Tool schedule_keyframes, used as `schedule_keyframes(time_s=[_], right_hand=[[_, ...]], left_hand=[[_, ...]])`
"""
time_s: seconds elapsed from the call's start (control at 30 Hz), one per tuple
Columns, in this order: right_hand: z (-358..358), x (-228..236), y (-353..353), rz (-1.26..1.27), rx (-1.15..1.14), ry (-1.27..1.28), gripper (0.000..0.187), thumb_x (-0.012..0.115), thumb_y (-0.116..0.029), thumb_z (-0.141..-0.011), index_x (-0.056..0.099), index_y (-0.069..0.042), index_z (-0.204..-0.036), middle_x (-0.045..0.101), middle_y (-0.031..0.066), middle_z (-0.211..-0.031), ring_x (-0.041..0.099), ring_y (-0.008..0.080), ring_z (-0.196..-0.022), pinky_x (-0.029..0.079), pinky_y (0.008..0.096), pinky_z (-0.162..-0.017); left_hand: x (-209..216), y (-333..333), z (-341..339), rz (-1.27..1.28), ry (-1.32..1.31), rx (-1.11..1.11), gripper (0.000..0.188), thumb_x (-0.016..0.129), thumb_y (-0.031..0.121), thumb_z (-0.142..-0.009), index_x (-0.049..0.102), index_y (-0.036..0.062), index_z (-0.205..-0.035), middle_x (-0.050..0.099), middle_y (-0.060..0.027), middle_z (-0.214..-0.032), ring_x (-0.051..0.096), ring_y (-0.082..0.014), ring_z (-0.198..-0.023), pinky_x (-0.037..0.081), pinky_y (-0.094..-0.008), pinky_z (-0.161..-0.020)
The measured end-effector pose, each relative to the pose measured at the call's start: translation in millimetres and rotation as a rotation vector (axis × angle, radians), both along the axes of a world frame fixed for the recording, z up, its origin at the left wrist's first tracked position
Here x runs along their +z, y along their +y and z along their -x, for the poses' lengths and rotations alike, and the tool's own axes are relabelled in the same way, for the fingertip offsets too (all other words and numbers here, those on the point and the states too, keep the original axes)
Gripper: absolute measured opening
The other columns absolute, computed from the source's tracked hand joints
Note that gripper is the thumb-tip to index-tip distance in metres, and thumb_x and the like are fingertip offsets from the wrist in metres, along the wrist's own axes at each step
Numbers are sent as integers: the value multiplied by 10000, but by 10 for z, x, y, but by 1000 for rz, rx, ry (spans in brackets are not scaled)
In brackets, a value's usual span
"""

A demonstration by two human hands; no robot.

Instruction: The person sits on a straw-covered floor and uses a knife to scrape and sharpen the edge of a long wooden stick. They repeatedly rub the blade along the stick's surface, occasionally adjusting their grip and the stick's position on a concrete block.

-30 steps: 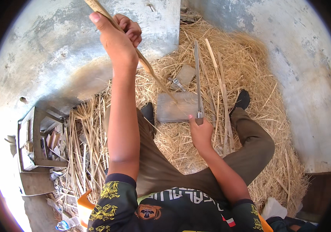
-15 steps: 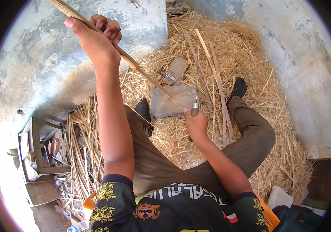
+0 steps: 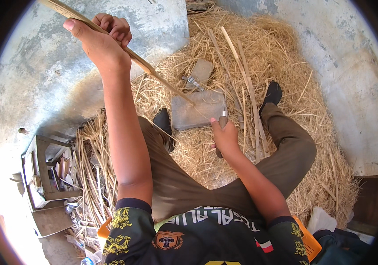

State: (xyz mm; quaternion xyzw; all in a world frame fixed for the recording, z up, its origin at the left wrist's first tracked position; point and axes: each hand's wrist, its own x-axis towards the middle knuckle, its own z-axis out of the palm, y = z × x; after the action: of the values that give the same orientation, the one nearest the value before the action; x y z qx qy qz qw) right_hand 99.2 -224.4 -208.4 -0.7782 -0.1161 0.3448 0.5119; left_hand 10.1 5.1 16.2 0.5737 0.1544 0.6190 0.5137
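The fingers of the left hand (image 3: pixel 101 49) are bent around a long wooden strip (image 3: pixel 141 62). The fingers of the right hand (image 3: pixel 225 136) grasp the brown handle (image 3: pixel 219 153) of a tool, whose blade I cannot see clearly. Downward from the left fingers, the strip reaches a grey block (image 3: pixel 189 118); whether they touch, I cannot tell. Beyond the right fingers lies a wristwatch (image 3: pixel 192 81), with straw (image 3: pixel 281 48) spreading around.

The wooden strip (image 3: pixel 142 63) runs off the top edge, and the knife (image 3: pixel 223 119) blurs out past its metal collar (image 3: pixel 224 113).
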Motion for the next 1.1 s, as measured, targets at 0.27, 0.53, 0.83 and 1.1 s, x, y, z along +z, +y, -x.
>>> schedule_keyframes(time_s=[0.27,0.53,0.83,1.1], right_hand=[[16,-44,-21,-41,24,100,313,632,-302,-994,525,-35,-869,456,5,-638,472,108,-485,453,296,-402],[0,-38,-49,-65,57,207,309,650,-329,-983,569,-35,-935,471,2,-677,487,102,-516,454,295,-409],[7,9,-66,-85,72,265,322,657,-342,-981,566,-34,-973,458,-7,-693,488,101,-533,469,286,-421],[12,50,-63,-70,70,294,325,656,-344,-984,561,-34,-962,458,10,-728,497,111,-568,474,291,-428]], left_hand=[[-9,13,0,0,0,5,765,40,824,-932,287,135,-708,248,24,-525,231,-116,-497,211,-260,-456],[-10,24,10,9,3,-11,770,50,833,-926,288,134,-711,257,22,-530,241,-114,-511,219,-256,-472],[-22,27,-1,-7,6,-5,786,75,864,-905,292,131,-721,255,25,-537,243,-112,-515,220,-255,-473],[-34,36,8,-20,11,-1,789,68,866,-903,294,131,-724,255,25,-541,239,-112,-519,216,-260,-481]])
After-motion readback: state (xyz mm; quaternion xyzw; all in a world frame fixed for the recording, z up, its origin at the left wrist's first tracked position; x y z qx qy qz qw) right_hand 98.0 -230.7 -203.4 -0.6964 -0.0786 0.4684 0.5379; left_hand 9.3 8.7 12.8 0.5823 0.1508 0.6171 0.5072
